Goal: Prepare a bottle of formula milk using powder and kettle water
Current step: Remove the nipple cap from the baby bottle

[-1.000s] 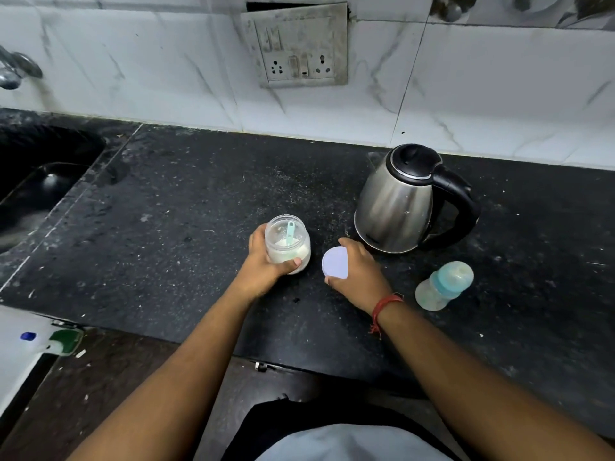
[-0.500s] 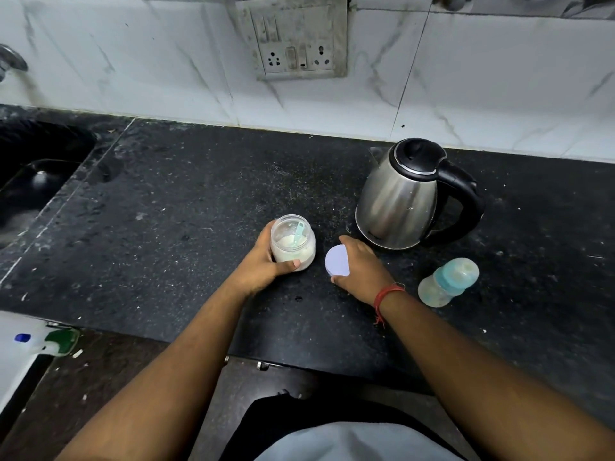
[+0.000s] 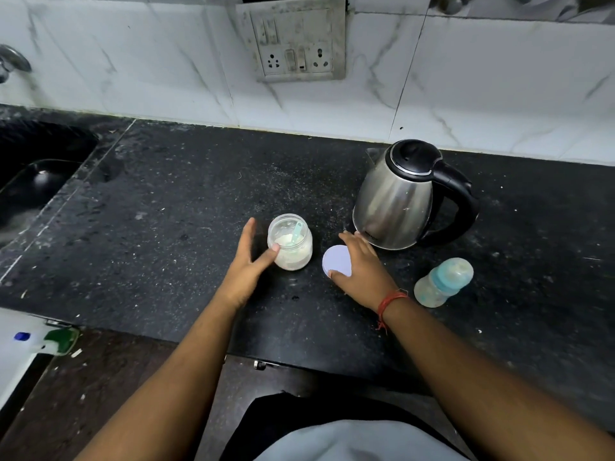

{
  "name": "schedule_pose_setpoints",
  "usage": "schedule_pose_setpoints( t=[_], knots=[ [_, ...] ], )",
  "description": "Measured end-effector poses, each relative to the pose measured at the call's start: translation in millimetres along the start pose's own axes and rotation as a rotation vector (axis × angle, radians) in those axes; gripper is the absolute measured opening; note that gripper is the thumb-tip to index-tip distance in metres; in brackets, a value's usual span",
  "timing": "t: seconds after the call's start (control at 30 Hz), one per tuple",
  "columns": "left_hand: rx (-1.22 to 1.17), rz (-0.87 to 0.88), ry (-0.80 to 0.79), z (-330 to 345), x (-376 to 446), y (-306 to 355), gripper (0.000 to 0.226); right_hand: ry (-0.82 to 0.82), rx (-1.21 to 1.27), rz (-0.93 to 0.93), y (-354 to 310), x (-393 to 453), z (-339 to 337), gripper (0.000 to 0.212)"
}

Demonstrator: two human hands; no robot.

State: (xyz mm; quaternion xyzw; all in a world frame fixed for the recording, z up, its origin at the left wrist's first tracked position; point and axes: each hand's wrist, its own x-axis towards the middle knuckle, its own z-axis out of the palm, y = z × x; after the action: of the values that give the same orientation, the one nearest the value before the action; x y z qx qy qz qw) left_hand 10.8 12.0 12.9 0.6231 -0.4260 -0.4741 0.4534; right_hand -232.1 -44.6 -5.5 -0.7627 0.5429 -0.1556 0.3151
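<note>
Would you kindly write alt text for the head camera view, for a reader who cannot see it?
On a black counter, a left hand opens beside an uncapped powder jar holding a scoop, while the right hand rests on its white lid. A steel kettle and capped baby bottle stand to the right.

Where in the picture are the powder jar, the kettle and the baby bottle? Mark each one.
powder jar (image 3: pixel 294 252): head view, on its clear side wall above the powder.
kettle (image 3: pixel 389 197): head view, on its steel body.
baby bottle (image 3: pixel 447 277): head view, on its blue collar.
</note>
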Motion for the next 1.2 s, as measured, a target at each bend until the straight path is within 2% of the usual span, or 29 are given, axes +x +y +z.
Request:
schedule_pose_setpoints(
  t=[0.1, 0.2, 0.33, 0.43, 0.83, 1.03, 1.13, 1.2],
  knots=[
    [0.004, 0.126, 0.134, 5, -7, 12, 0.069, 0.023, 0.014, -0.037, 1, -7, -4, 0.076],
    [0.085, 0.285, 0.186, 12, -9, 32, 0.07, 0.047, 0.013, -0.09, -1, -15, -10, 0.074],
    [0.23, 0.518, 0.106, 34, -11, 64, 0.063, 0.119, 0.061, -0.148, -5, -26, -20, 0.071],
    [0.278, 0.603, 0.026, 59, -15, 80, 0.06, 0.159, 0.054, -0.181, -7, -35, -31, 0.069],
    [0.235, 0.568, -0.188, 143, -34, 74, 0.055, 0.377, 0.081, -0.22, 5, -89, -106, 0.063],
    [0.206, 0.353, -0.299, 186, -46, 64, 0.056, 0.545, 0.276, -0.042, 21, -107, -134, 0.052],
    [0.283, 0.272, -0.368, 204, -41, 51, 0.046, 0.49, 0.242, 0.049, 41, -113, -137, 0.049],
    [0.368, 0.256, -0.372, 214, -37, 40, 0.056, 0.387, 0.247, 0.103, 53, -114, -135, 0.053]
  ],
)
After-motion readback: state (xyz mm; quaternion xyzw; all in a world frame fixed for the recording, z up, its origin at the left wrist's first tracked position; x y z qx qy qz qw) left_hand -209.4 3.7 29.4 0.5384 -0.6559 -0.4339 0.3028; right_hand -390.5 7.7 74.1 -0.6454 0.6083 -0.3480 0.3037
